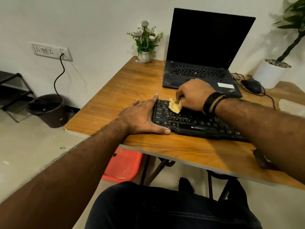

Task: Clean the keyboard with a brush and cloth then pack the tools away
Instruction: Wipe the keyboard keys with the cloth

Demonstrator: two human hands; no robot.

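Note:
A black keyboard point(189, 123) lies on the wooden table point(115, 90), in front of an open laptop. My right hand point(192, 95) grips a small yellow cloth point(175, 105) and holds it against the keys at the keyboard's upper left. My left hand point(142, 115) lies flat on the table with straight fingers, pressed against the keyboard's left edge, thumb along its front corner. A dark object point(260, 158) lies near the table's front edge on the right, partly hidden by my right forearm; I cannot tell what it is.
A black laptop point(203, 52) stands open behind the keyboard, with a mouse point(251, 85) and cables to its right. A small flower pot point(145, 55) stands at the table's back corner, a white planter point(270, 74) at far right. A bin point(49, 109) and a red tub point(123, 164) are on the floor.

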